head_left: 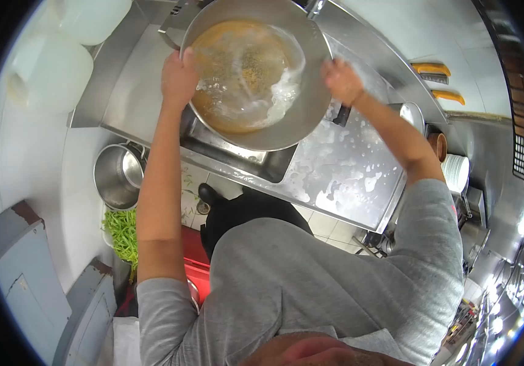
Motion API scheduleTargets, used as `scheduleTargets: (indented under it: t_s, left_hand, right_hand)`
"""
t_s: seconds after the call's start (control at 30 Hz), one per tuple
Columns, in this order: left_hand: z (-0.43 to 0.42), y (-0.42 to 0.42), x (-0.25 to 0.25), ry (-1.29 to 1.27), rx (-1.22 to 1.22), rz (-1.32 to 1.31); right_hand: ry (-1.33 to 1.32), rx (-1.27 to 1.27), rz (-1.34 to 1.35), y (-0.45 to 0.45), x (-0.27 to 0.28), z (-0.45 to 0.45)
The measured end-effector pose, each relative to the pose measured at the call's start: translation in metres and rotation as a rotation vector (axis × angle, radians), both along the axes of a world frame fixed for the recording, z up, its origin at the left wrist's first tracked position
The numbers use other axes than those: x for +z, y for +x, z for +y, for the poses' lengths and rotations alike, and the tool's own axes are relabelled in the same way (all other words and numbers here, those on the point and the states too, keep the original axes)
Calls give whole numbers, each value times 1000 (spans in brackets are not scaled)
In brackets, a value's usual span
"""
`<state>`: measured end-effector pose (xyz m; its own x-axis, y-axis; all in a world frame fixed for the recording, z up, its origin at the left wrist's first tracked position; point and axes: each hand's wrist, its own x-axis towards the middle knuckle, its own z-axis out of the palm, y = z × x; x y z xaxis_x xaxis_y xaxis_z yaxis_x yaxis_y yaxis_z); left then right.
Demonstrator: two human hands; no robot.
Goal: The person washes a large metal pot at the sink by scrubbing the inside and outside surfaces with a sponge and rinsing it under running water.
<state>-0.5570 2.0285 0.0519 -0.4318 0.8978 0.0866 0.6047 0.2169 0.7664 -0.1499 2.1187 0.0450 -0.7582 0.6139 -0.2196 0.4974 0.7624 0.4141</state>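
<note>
A large round metal pan is over the sink, with swirling water and foam in it. Its bottom looks brown, with dark specks near the middle. My left hand is closed on the pan's left rim, thumb on top. On the opposite side my right hand is at the right rim, fingers curled against it and somewhat blurred by motion. Just below that hand a dark handle lies on the wet steel counter; what it belongs to is hidden by the pan.
A wet steel drainboard extends right of the sink. Orange-handled tools are at the right wall, near stacked white plates. White jugs stand at upper left. Below are a steel pot and green vegetables.
</note>
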Motion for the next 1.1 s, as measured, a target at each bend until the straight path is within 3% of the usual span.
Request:
scheduleTargets:
  t_s: [0.07, 0.17, 0.2, 0.3, 0.33, 0.43, 0.5, 0.53, 0.63, 0.67, 0.77, 0.83, 0.9, 1.07, 1.1]
  left_hand:
    - [-1, 0, 4, -7, -20, -15]
    - [-3, -9, -4, -18, -58, 13]
    - [1, -10, -6, -15, -75, 27]
    - [-3, -4, 6, -9, -59, -14]
    - [-5, 2, 13, -27, -59, -77]
    - [-8, 9, 30, -72, -46, -153]
    - [-8, 7, 29, -71, -48, -67]
    - [-8, 4, 25, -63, -46, -81]
    - [-3, -1, 12, -47, -38, -111]
    - [-2, -2, 9, -49, -29, -112]
    - [-2, -3, 2, -25, 0, -69]
    - [-2, -2, 4, -23, 3, -82]
    - [-5, 1, 14, -48, -8, -148]
    - [-18, -5, 34, -149, -52, -261]
    - [-21, -7, 37, -182, -50, -300]
  right_hand:
    - [150, -76, 230, 15, -1, 48]
    - [24, -448, 770, 24, 4, 58]
    - [-237, -772, 924, 24, 21, 49]
    - [-899, -1081, 1926, 62, 39, -3]
    - [-827, -1145, 2021, 70, 63, -33]
    - [-284, -1127, 1723, 162, 55, -76]
    - [-102, -1137, 1531, 222, 49, -91]
    - [-65, -1278, 1406, 226, 64, -100]
    - [224, -1122, 882, 247, 47, -100]
    - [349, -899, 775, 236, 46, -99]
    - [182, -717, 1043, 149, 45, -69]
    - [-236, -800, 1277, 94, 24, -27]
    - [-324, -845, 1331, 45, -3, 28]
    - [-1034, -1425, 1734, -22, -51, 129]
    - [-1104, -1383, 1776, -23, -64, 144]
